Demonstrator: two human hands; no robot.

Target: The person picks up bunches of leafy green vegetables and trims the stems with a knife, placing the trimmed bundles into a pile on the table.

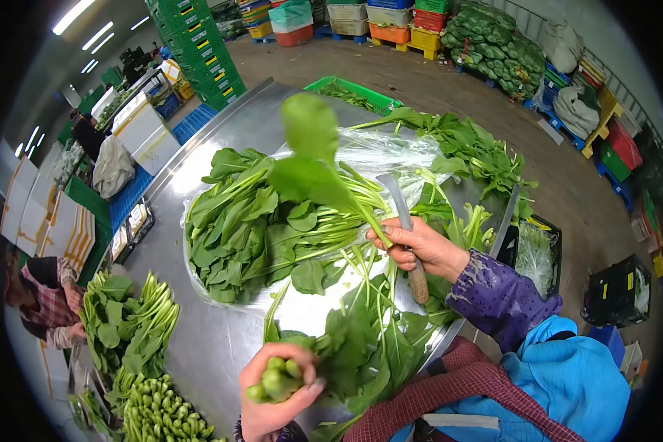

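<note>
In my right hand [427,247] is a knife [398,202] with a grey blade and wooden handle. Its fingers also pinch the stem of a leafy green stalk [318,184], whose leaves blur upward over the table. Low in the view, my left hand [280,390] wraps round a bunch of leafy greens [276,379], cut stem ends facing me and leaves pointing right. Between and beyond my hands lies a large pile of leafy greens [236,221] on clear plastic film [383,151]. More loose stalks [376,324] lie beside my right wrist.
The metal table [214,346] carries stacked bunches [162,412] at lower left, near another person [48,295] on that side. A green crate [353,94] stands past the far edge, black crates [619,291] at right. Tall green crates [199,55] rise behind.
</note>
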